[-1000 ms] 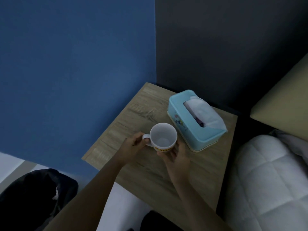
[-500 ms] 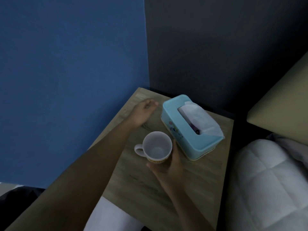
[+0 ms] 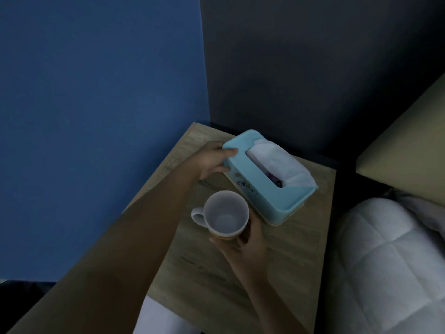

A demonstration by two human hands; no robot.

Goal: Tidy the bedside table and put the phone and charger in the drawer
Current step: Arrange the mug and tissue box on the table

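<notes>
A light-blue tissue box [image 3: 262, 186] with a white tissue sticking out stands on the wooden bedside table [image 3: 216, 273]. My left hand [image 3: 212, 160] grips the box's far left end, thumb on its top edge. In front of the box is an empty white mug [image 3: 226, 216], handle pointing left. My right hand [image 3: 245, 244] wraps around the mug's near right side. No phone, charger or drawer shows in this view.
A blue wall is on the left and a dark wall behind the table. A bed with a white quilt [image 3: 390, 261] and a beige headboard [image 3: 409, 141] lies to the right of the table.
My left hand let go of the mug handle, reached back across the table and took hold of the tissue box's far end. My right hand stays on the mug.
</notes>
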